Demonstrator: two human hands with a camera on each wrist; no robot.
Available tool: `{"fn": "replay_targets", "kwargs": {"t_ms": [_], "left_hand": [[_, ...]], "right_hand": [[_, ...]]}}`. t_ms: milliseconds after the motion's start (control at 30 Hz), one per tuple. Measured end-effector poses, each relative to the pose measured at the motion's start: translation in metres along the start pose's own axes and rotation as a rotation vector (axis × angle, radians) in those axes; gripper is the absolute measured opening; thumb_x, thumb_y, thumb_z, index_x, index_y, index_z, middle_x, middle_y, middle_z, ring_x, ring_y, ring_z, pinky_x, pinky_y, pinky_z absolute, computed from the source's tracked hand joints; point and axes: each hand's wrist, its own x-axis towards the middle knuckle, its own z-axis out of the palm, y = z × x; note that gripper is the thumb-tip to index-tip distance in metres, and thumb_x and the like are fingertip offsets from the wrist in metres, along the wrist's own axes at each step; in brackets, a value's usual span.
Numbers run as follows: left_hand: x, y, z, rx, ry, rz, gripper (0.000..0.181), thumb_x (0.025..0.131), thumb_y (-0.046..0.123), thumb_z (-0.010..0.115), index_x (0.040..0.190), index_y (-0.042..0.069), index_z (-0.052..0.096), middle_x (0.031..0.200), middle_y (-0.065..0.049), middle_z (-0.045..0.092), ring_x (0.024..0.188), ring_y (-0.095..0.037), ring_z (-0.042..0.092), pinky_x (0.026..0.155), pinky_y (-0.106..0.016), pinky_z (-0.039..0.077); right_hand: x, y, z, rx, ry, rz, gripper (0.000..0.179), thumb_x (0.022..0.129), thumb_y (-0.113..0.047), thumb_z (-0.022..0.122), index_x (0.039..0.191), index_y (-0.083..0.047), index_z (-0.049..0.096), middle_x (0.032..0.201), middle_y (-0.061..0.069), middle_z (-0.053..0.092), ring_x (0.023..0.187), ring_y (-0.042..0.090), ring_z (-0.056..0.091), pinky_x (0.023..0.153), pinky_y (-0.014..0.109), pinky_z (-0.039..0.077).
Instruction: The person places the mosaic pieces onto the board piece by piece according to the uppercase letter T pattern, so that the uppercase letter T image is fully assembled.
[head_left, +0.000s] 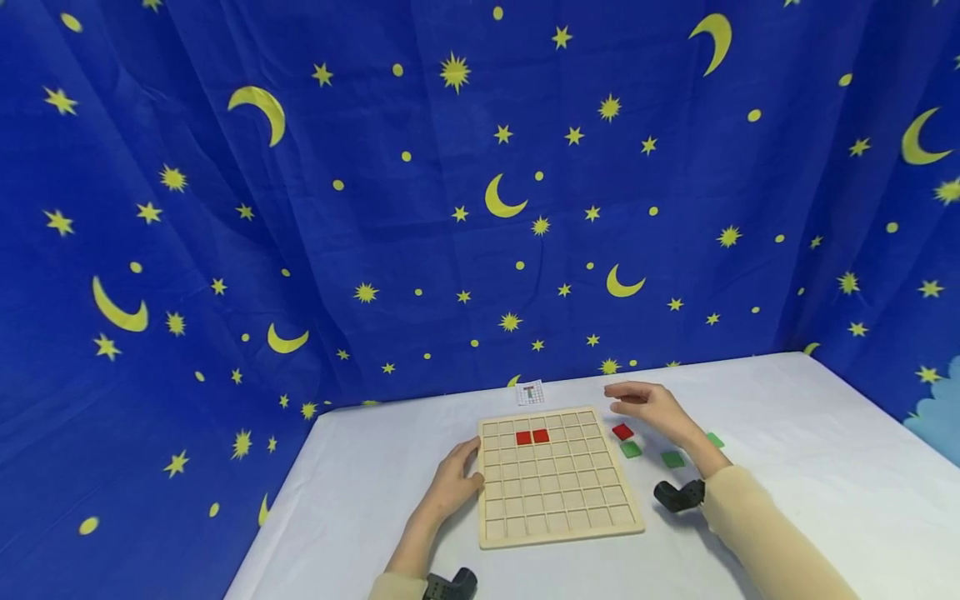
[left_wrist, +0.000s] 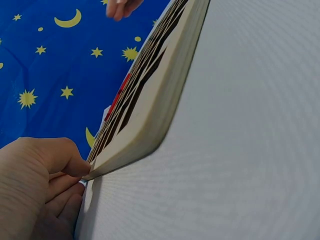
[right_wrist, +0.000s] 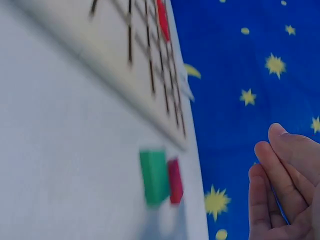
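The right hand, fingers loosely bent and grasping nothing, hovers over the surface, right of the wooden board; the left hand, unclenched, touches the board's left edge. Two red tiles sit side by side in cells toward the far edge. One loose red tile and three green tiles lie right of the board, so placing seems only partly done.

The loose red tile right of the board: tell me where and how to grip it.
Pinch the red tile by opposite side edges, probably with the right hand coming from above and the right. It lies flat and looks thin; the board is close on its left, a green tile on its near side.
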Motion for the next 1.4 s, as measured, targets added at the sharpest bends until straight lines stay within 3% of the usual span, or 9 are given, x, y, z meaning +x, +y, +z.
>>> {"fn": "replay_targets", "kwargs": {"t_ms": [333, 800, 1400], "left_hand": [[0.000, -0.003, 0.003, -0.011, -0.001, 0.000, 0.065, 0.077, 0.000, 0.058, 0.139, -0.006, 0.039, 0.139, -0.023, 0.042, 0.131, -0.037, 0.036, 0.108, -0.048, 0.030], [0.000, -0.005, 0.003, -0.002, 0.008, 0.030, 0.066, 0.075, -0.001, 0.060, 0.137, -0.008, 0.039, 0.138, -0.025, 0.042, 0.130, -0.041, 0.035, 0.108, -0.052, 0.029], [0.000, -0.002, 0.000, -0.006, 0.004, 0.010, 0.066, 0.075, 0.000, 0.058, 0.138, -0.008, 0.039, 0.138, -0.025, 0.042, 0.131, -0.040, 0.034, 0.108, -0.051, 0.029]], "right_hand": [[-0.013, 0.024, -0.017, -0.075, 0.013, 0.047, 0.038, 0.088, -0.015, 0.064, 0.123, 0.001, 0.060, 0.122, 0.015, 0.061, 0.112, 0.033, 0.056, 0.097, 0.048, 0.044], [-0.015, 0.040, -0.010, -0.115, -0.039, 0.104, 0.039, 0.084, -0.015, 0.069, 0.120, -0.001, 0.063, 0.118, 0.013, 0.063, 0.113, 0.033, 0.056, 0.100, 0.052, 0.040], [-0.016, 0.039, -0.004, -0.271, -0.051, 0.043, 0.032, 0.084, -0.015, 0.069, 0.114, -0.004, 0.068, 0.113, 0.012, 0.065, 0.113, 0.037, 0.054, 0.097, 0.055, 0.041]]}}
